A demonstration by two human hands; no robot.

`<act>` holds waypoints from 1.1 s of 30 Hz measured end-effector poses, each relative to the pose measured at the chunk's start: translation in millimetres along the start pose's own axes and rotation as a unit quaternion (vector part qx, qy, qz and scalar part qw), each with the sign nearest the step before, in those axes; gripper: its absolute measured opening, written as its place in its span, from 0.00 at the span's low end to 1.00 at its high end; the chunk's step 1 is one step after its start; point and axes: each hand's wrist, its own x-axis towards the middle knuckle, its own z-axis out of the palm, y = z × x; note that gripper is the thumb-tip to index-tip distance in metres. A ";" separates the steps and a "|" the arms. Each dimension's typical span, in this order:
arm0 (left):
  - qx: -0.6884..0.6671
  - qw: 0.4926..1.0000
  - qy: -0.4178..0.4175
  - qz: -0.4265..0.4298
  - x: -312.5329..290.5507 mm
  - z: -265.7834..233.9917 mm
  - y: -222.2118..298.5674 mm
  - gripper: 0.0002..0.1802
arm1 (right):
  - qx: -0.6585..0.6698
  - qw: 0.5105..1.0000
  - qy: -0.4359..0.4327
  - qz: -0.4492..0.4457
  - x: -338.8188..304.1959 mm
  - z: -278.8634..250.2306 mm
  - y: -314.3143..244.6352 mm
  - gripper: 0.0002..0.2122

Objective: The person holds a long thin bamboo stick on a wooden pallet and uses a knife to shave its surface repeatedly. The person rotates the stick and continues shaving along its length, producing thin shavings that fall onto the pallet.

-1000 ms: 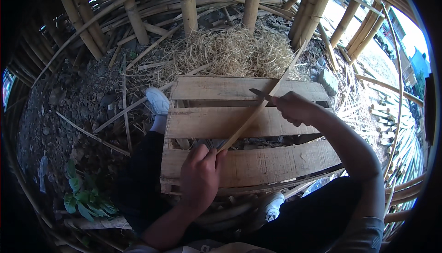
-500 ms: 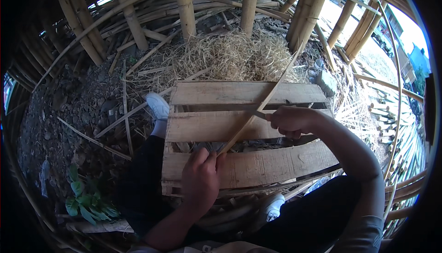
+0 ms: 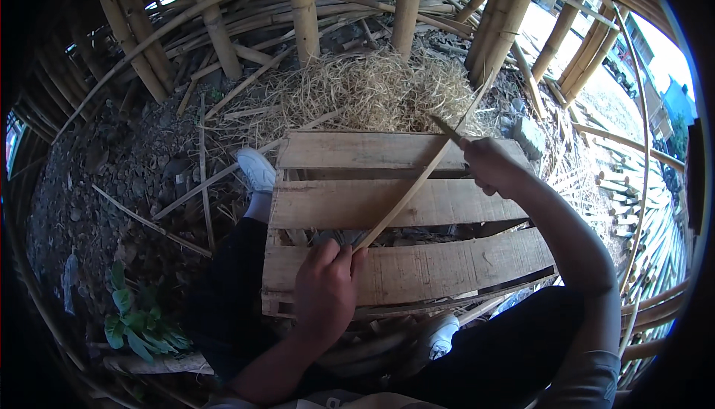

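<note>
A long, thin bamboo strip runs slantwise over a slatted wooden bench. Its near end is gripped in my left hand, which is closed just above the front slat. My right hand is closed round the handle of a knife. The knife's blade points up and to the left and crosses the strip toward its far part, beyond the back slat. Whether the edge bites into the strip is too small to tell. The handle is mostly hidden in my fingers.
A heap of pale shavings lies behind the bench, before upright bamboo posts. A grey block sits at the bench's back right corner. Cut bamboo poles are stacked at right. A leafy green plant grows at lower left.
My right hand has moved the knife away from me along the strip, from over the middle slat to beyond the back slat. My left hand has stayed in place.
</note>
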 end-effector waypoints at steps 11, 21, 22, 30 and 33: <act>-0.012 1.000 0.007 -0.004 3.9 -2.4 3.2 0.08 | -0.126 0.969 -0.205 -0.062 -28.5 29.6 1.8 0.20; -0.017 1.000 0.004 -0.011 3.3 -3.6 -1.7 0.09 | -0.205 0.963 -0.128 -0.118 -35.3 28.8 -15.8 0.22; -0.020 1.000 -0.002 -0.013 1.4 -3.8 -2.4 0.09 | -0.195 0.964 -0.126 -0.132 -32.3 27.7 -11.3 0.21; -0.019 1.000 0.001 -0.015 2.9 -3.3 2.4 0.09 | -0.215 0.946 0.126 -0.208 22.6 32.7 25.5 0.25; -0.028 0.999 -0.003 -0.020 4.2 -3.2 1.8 0.10 | -0.155 0.985 0.036 -0.072 18.8 37.2 15.8 0.28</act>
